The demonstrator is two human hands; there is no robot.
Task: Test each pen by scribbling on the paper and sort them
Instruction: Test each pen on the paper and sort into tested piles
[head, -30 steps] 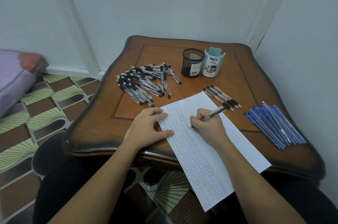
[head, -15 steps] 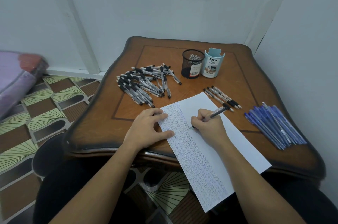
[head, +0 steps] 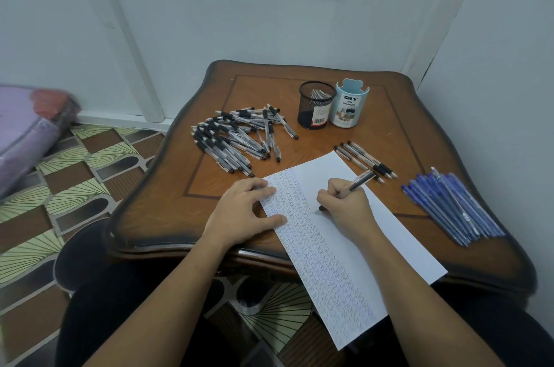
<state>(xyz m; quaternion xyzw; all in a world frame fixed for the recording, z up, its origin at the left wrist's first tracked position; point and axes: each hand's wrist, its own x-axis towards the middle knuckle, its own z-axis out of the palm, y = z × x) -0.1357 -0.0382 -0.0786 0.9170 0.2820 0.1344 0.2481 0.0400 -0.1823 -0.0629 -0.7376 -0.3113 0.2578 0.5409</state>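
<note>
My right hand grips a black-grip pen with its tip down on the white paper. The sheet's left half is covered in rows of small scribbles. My left hand lies flat on the sheet's left edge, fingers spread. A heap of several black-grip pens lies at the table's left. Three black-grip pens lie side by side just beyond the paper. A pile of several blue pens lies at the right.
A black mesh pen cup and a light blue organizer cup stand at the back of the brown wooden table. Walls close in behind and on the right. Patterned floor and a purple bundle lie to the left.
My right hand has shifted slightly on the paper while the pen scribbles. The left hand and the pen piles have stayed put.
</note>
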